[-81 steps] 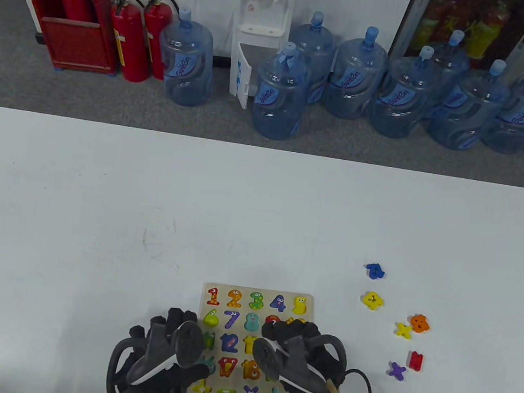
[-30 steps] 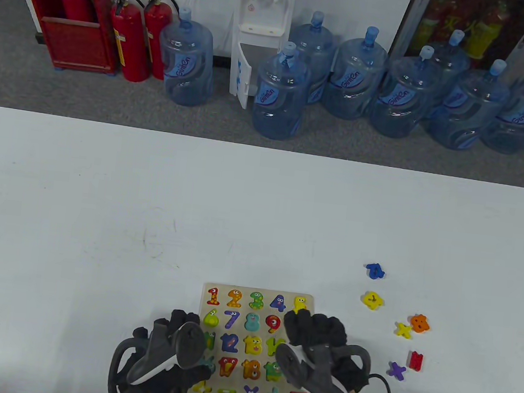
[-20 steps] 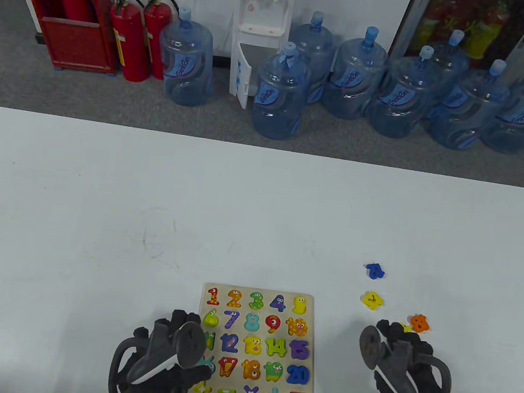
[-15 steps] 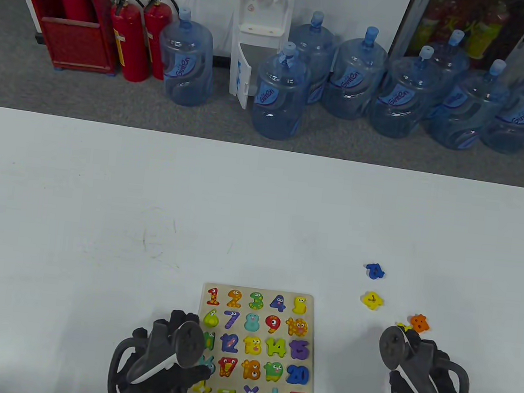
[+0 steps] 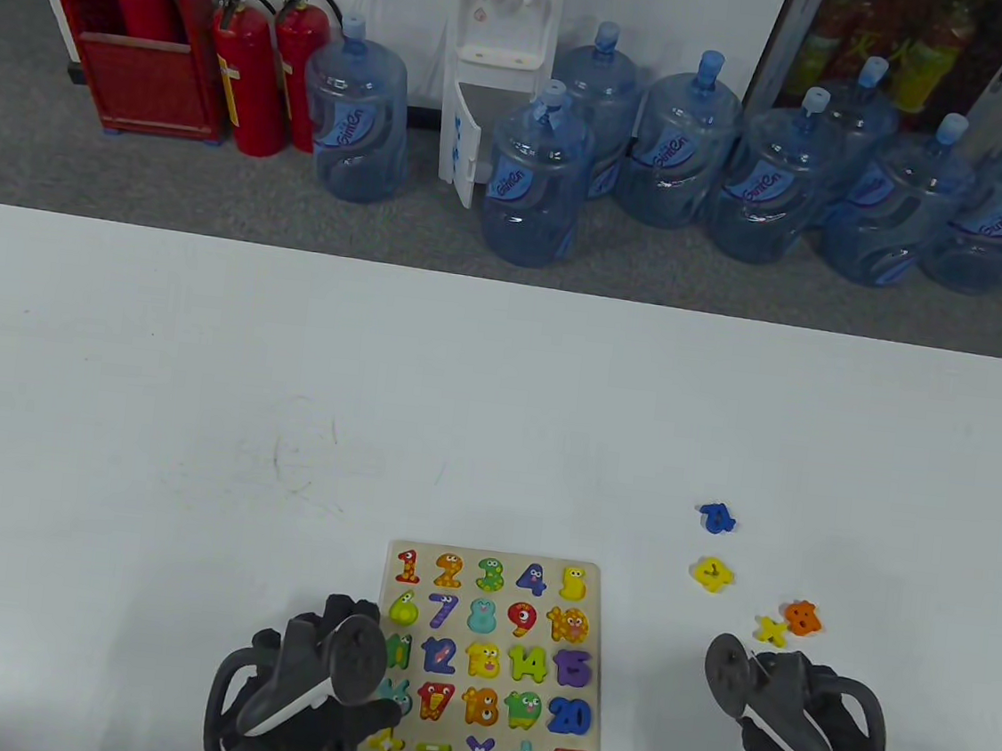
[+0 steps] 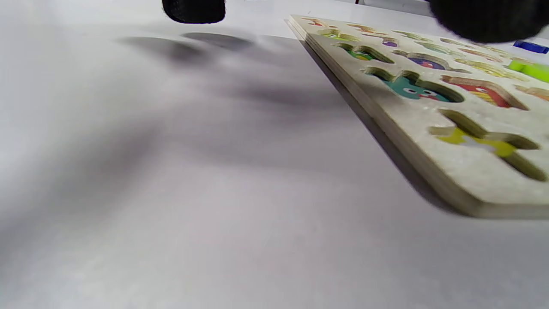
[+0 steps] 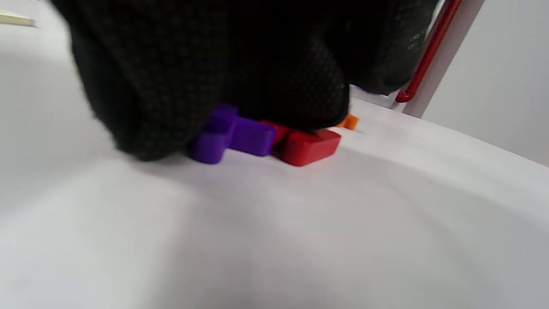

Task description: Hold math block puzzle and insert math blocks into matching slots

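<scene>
The left hand [image 5: 316,687] rests at the left edge of the math block puzzle board [image 5: 484,660], which lies flat on the white counter [image 5: 189,450] near its front edge; whether its grip is closed on the board cannot be told. Right of the board, well apart, the right hand [image 5: 796,720] is down on the counter, its fingers [image 7: 214,64] curled over a purple cross block [image 7: 231,135] and a red block [image 7: 306,146]. Beyond it lie a yellow cross [image 5: 770,630], an orange block [image 5: 803,617], a yellow block [image 5: 713,574] and a blue block [image 5: 717,518].
</scene>
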`<action>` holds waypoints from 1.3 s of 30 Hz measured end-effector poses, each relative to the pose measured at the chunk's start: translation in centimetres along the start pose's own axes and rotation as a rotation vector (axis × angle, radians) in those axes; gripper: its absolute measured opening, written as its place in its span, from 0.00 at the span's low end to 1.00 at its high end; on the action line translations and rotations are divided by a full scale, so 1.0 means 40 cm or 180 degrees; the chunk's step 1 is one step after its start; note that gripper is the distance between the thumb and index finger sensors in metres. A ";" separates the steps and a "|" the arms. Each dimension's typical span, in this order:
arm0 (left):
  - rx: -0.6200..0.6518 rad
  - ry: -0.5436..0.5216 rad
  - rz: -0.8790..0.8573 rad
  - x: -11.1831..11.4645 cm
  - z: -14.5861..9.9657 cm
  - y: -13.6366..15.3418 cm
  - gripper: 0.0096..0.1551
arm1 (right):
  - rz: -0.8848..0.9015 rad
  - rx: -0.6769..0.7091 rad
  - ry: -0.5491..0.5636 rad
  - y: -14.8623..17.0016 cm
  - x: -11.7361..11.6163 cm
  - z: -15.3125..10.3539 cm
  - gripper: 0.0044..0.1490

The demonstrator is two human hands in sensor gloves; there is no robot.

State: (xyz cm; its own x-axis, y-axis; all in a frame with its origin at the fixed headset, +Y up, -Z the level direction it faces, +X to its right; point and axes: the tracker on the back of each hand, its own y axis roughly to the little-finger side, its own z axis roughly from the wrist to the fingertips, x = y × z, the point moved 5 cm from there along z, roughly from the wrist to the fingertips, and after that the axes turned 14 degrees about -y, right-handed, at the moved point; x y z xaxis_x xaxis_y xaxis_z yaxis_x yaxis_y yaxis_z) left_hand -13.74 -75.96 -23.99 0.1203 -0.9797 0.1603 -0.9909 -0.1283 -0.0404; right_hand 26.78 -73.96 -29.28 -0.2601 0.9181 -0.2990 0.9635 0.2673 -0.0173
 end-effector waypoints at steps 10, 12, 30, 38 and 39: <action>-0.0004 -0.0071 0.0006 -0.005 -0.008 0.002 0.58 | -0.0271 0.0105 0.0017 -0.083 0.013 -0.023 0.42; -0.0021 -0.0065 0.0006 -0.005 -0.006 0.005 0.58 | -0.0421 -0.0009 0.0167 -0.080 0.022 -0.028 0.45; -0.0003 -0.0060 -0.0010 -0.005 -0.008 0.005 0.58 | -0.0185 0.0064 0.0177 -0.085 0.016 -0.043 0.36; 0.0003 -0.0040 0.0003 -0.002 -0.004 0.004 0.58 | 0.0197 0.0670 0.0615 -0.172 0.095 -0.107 0.36; -0.0001 -0.0040 0.0002 -0.003 -0.004 0.003 0.58 | 0.0132 0.0831 0.0665 -0.213 0.107 -0.121 0.36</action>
State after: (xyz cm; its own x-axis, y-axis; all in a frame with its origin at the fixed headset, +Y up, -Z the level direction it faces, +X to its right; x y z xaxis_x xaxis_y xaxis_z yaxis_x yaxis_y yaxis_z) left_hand -13.90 -75.83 -23.86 0.1204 -0.9816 0.1479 -0.9910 -0.1276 -0.0402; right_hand 17.16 -70.91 -25.79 -0.2017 0.9740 -0.1031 0.9504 0.1692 -0.2611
